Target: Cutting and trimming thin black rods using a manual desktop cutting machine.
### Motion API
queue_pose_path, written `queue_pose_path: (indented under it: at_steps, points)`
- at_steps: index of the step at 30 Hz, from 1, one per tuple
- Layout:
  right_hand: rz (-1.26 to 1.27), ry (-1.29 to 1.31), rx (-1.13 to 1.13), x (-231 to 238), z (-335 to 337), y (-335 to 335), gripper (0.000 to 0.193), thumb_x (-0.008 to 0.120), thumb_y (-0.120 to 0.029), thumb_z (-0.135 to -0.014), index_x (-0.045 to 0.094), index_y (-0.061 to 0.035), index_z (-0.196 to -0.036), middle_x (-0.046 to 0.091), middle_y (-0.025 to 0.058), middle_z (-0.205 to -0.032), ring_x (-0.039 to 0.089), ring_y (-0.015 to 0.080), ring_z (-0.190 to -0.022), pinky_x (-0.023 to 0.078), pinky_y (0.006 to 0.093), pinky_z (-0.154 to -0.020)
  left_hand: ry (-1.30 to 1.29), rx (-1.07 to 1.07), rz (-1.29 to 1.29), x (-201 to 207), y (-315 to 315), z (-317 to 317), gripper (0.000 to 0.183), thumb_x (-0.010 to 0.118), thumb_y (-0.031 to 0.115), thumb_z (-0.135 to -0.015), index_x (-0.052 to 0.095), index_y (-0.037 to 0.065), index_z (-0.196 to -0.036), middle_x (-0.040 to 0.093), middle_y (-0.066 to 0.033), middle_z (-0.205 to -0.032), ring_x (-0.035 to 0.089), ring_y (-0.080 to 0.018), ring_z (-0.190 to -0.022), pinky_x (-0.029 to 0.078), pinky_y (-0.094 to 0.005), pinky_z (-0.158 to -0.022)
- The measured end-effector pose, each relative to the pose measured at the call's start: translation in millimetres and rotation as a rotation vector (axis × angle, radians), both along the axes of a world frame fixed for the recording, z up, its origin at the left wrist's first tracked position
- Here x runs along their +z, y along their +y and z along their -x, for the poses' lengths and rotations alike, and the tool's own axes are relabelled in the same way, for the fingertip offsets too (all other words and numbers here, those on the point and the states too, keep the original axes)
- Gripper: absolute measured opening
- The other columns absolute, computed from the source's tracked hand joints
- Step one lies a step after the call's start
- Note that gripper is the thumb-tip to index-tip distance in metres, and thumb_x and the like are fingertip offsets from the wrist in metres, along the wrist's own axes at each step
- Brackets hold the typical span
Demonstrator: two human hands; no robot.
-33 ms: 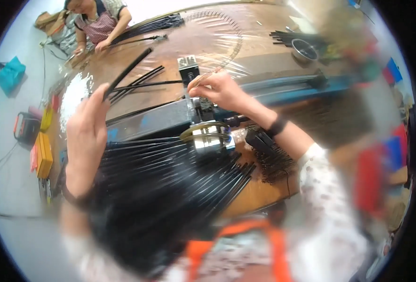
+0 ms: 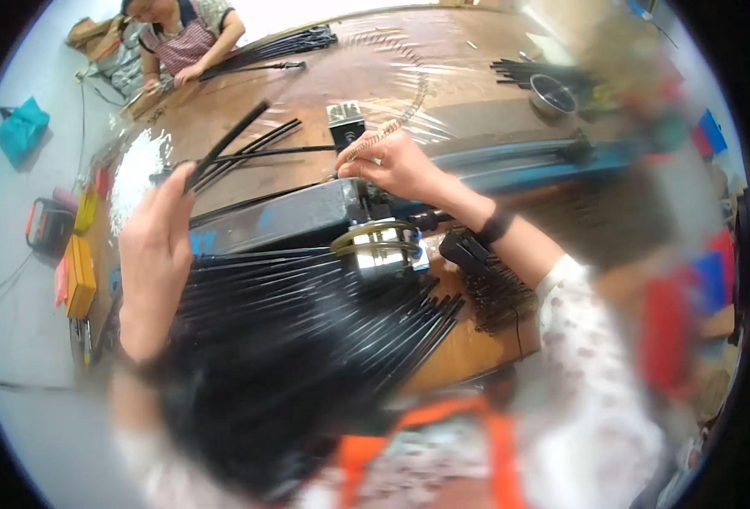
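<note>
My left hand (image 2: 156,246) is closed around a black tube (image 2: 235,136), which slants up and away to the right above the bench. The fingertips of my right hand (image 2: 404,168) pinch a long thin coil spring (image 2: 422,89). From there the spring curves up and back in a wide arc over the far table. Just below my right hand is a small clamping machine (image 2: 379,250) with bent yellowish hoses, beside the end of a grey metal beam (image 2: 277,212). A black block with a silver top (image 2: 345,114) stands behind the pinching fingers.
Many black tubes (image 2: 290,331) fan out in front of me. More lie behind the beam. White small pieces (image 2: 139,178) are heaped at the left. A metal bowl (image 2: 553,95) stands far right; a blue rail (image 2: 519,174) runs rightward. A co-worker (image 2: 188,42) handles tubes at far left.
The tip of the black tube in my left hand has dipped slightly. My right hand still pinches the spring, whose coils now show more clearly above the fingers.
</note>
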State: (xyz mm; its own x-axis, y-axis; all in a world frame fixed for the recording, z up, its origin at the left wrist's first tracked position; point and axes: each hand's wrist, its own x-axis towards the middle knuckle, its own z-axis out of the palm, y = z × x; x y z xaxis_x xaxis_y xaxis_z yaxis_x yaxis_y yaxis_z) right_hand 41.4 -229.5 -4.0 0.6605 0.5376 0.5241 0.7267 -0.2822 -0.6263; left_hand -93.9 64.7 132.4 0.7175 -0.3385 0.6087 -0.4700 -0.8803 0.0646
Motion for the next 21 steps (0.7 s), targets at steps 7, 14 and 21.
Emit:
queue_pose_path:
  at_steps: [7, 14, 21]
  points:
    - [0.398, -0.110, 0.049, 9.7, -10.1, 28.3, 0.017, 0.067, -0.028, -0.090, 0.078, -0.0149, -0.093, 0.069, 0.0043, -0.085, 0.057, 0.0202, -0.103, 0.033, 0.0400, -0.097, 0.152, 0.247, 0.039, -30.6, 63.3, 46.5, 0.031, 0.061, 0.003, -0.093, 0.063, 0.008, -0.124, 0.061, -0.0206, -0.084, 0.059, -0.0367, -0.072, 0.047, -0.0423, -0.068]
    - [0.375, -0.530, -0.088, -0.7, -6.6, 8.2, 0.002, 0.070, -0.015, -0.084, 0.069, -0.0164, -0.085, 0.067, 0.0002, -0.077, 0.060, 0.0190, -0.086, 0.032, 0.0403, -0.097, 0.164, 0.190, 0.093, -45.8, 51.1, 13.6, 0.031, 0.063, 0.005, -0.092, 0.063, 0.008, -0.123, 0.062, -0.0192, -0.086, 0.061, -0.0371, -0.076, 0.048, -0.0420, -0.069]
    - [0.488, -0.526, -0.596, -11.4, 8.4, -188.6, 0.011, 0.068, 0.000, -0.080, 0.068, -0.0104, -0.084, 0.069, 0.0058, -0.080, 0.060, 0.0249, -0.091, 0.035, 0.0418, -0.095, 0.293, 0.109, 0.040, -85.0, 41.1, -12.0, 0.026, 0.061, 0.022, -0.095, 0.068, 0.014, -0.119, 0.067, -0.0156, -0.087, 0.066, -0.0362, -0.080, 0.052, -0.0452, -0.069]
